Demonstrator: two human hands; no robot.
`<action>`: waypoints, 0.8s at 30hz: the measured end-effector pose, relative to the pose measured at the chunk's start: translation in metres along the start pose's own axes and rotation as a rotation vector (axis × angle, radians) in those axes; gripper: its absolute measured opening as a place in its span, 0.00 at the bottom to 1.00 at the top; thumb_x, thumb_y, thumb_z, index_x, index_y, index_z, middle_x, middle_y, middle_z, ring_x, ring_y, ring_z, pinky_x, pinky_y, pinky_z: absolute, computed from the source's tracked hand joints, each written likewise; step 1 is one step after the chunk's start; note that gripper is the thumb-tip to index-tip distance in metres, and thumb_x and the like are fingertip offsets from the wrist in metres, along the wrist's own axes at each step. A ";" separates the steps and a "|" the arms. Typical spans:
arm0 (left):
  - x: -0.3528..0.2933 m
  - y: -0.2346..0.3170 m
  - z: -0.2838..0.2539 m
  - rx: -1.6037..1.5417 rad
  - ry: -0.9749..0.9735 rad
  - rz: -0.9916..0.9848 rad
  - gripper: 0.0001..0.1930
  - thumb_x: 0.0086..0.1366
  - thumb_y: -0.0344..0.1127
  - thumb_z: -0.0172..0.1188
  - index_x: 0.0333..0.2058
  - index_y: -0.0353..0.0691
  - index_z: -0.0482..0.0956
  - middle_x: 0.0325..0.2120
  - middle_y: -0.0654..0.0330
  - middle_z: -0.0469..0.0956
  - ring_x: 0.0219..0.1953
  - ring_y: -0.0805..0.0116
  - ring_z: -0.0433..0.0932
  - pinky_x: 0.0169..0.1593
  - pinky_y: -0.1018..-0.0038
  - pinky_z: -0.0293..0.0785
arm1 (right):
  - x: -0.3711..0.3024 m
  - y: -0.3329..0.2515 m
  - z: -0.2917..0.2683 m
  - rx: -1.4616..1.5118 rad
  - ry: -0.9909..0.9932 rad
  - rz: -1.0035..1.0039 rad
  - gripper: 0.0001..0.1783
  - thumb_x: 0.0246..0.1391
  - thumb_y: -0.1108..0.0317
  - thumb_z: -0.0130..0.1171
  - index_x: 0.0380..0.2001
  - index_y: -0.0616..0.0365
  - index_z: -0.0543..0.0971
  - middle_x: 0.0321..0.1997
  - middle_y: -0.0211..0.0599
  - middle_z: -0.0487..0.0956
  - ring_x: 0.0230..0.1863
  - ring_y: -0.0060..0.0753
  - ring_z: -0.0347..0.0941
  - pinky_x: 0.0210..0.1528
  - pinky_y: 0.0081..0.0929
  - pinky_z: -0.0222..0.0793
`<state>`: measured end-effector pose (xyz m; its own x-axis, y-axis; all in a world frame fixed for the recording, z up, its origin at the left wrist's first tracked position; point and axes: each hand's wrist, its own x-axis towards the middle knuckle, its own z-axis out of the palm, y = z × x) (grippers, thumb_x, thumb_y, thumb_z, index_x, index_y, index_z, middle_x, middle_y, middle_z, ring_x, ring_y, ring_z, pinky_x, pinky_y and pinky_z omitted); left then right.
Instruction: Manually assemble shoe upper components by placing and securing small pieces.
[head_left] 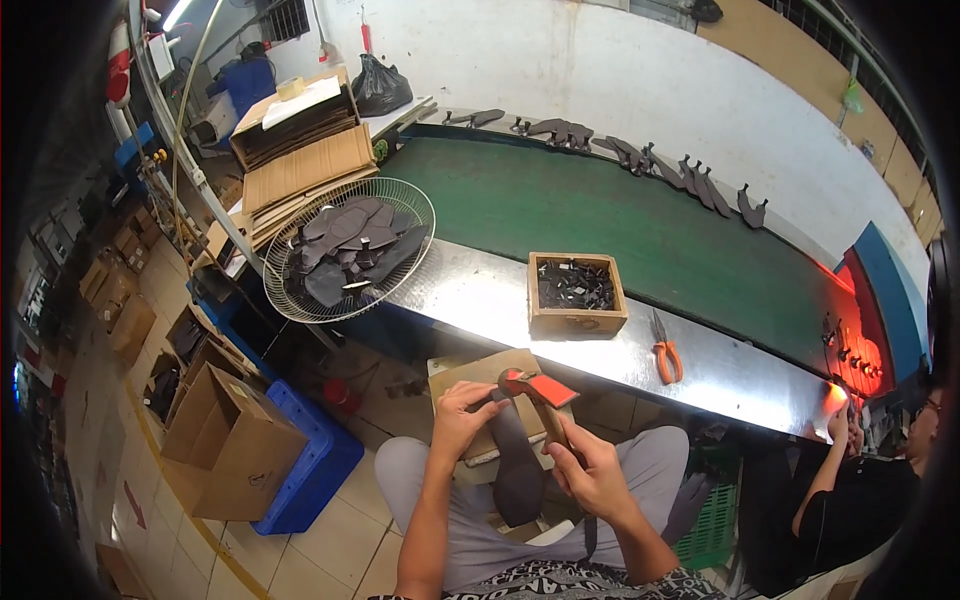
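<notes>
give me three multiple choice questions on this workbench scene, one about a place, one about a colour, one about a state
1. Where does the small square wooden box of dark parts stand?
A. on the shiny metal ledge beside the green conveyor belt
B. on the tiled floor
C. inside the round wire fan guard

2. What colour are the handles of the scissors on the ledge?
A. blue
B. orange
C. white

3. What is the state of the person's hands?
A. both empty and apart
B. both on the long dark sole-shaped piece
C. resting flat on the belt

Answers: 1 A, the box sits on the metal ledge at the edge of the belt. 2 B, the handles show orange. 3 B, the left hand and right hand both grip the dark sole-shaped piece.
</notes>
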<state>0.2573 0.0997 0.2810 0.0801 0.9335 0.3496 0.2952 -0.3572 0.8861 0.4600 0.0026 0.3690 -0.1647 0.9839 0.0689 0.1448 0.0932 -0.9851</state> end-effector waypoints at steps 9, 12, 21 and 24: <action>-0.002 -0.008 -0.003 -0.048 -0.027 -0.040 0.12 0.52 0.34 0.68 0.36 0.41 0.86 0.32 0.60 0.84 0.38 0.64 0.79 0.47 0.70 0.70 | 0.017 -0.012 0.008 -0.324 -0.118 -0.165 0.22 0.61 0.71 0.53 0.57 0.69 0.67 0.43 0.58 0.77 0.40 0.55 0.75 0.45 0.33 0.70; -0.002 -0.005 -0.002 -0.032 -0.043 -0.035 0.12 0.51 0.34 0.68 0.36 0.41 0.86 0.32 0.59 0.84 0.38 0.64 0.79 0.47 0.69 0.70 | 0.010 -0.014 0.013 -0.280 -0.068 -0.170 0.22 0.61 0.71 0.53 0.56 0.69 0.68 0.44 0.58 0.77 0.42 0.54 0.75 0.46 0.34 0.70; -0.005 -0.017 -0.003 0.003 -0.057 -0.077 0.18 0.51 0.41 0.70 0.40 0.42 0.85 0.40 0.56 0.82 0.40 0.63 0.78 0.50 0.69 0.68 | 0.006 -0.011 0.012 -0.323 0.122 -0.395 0.18 0.61 0.72 0.54 0.53 0.70 0.71 0.30 0.40 0.77 0.27 0.25 0.73 0.30 0.23 0.69; -0.009 -0.004 -0.006 0.269 -0.099 -0.025 0.35 0.50 0.47 0.71 0.57 0.42 0.73 0.47 0.57 0.79 0.46 0.62 0.76 0.55 0.66 0.64 | -0.008 -0.045 -0.003 -0.304 0.074 -0.253 0.18 0.58 0.76 0.56 0.51 0.70 0.72 0.42 0.54 0.79 0.37 0.44 0.78 0.38 0.28 0.72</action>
<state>0.2494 0.0929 0.2760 0.1586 0.9452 0.2854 0.5393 -0.3250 0.7768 0.4573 -0.0087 0.4128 -0.1628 0.9314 0.3255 0.3930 0.3639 -0.8445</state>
